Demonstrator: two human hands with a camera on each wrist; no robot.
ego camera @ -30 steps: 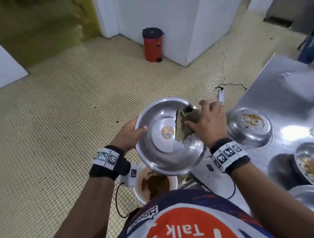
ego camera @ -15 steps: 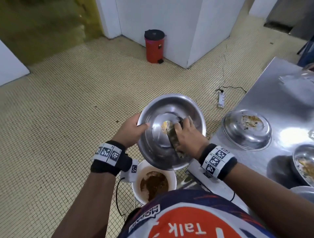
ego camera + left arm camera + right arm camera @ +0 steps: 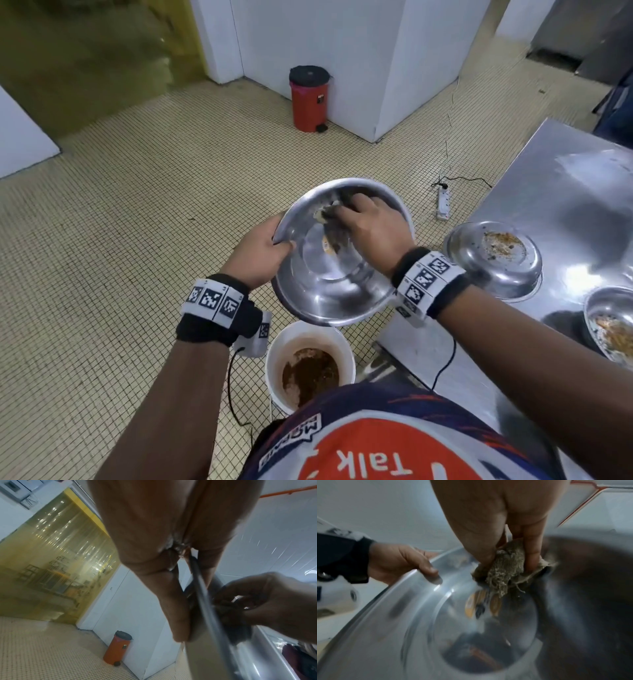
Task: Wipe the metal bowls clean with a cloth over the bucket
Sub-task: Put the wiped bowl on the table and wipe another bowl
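Observation:
A large metal bowl (image 3: 329,294) is held tilted above the white bucket (image 3: 274,356), which has brown food waste in it. My left hand (image 3: 260,250) grips the bowl's left rim, thumb inside (image 3: 429,570) and fingers behind (image 3: 173,605). My right hand (image 3: 366,226) is inside the bowl near its far wall and pinches a greyish-brown mesh cloth (image 3: 506,569) against the metal. A round yellow sticker (image 3: 481,604) shows on the bowl's bottom just below the cloth.
A steel table (image 3: 561,192) stands at my right with two dirty bowls (image 3: 496,257) (image 3: 609,325) on it. A red pedal bin (image 3: 308,99) stands by the white wall. A power strip (image 3: 443,202) and cable lie on the tiled floor.
My right hand has swept the cloth from the bowl's right rim across the bottom to its far wall. The bowl has tipped further away from me, with my left hand's grip unchanged.

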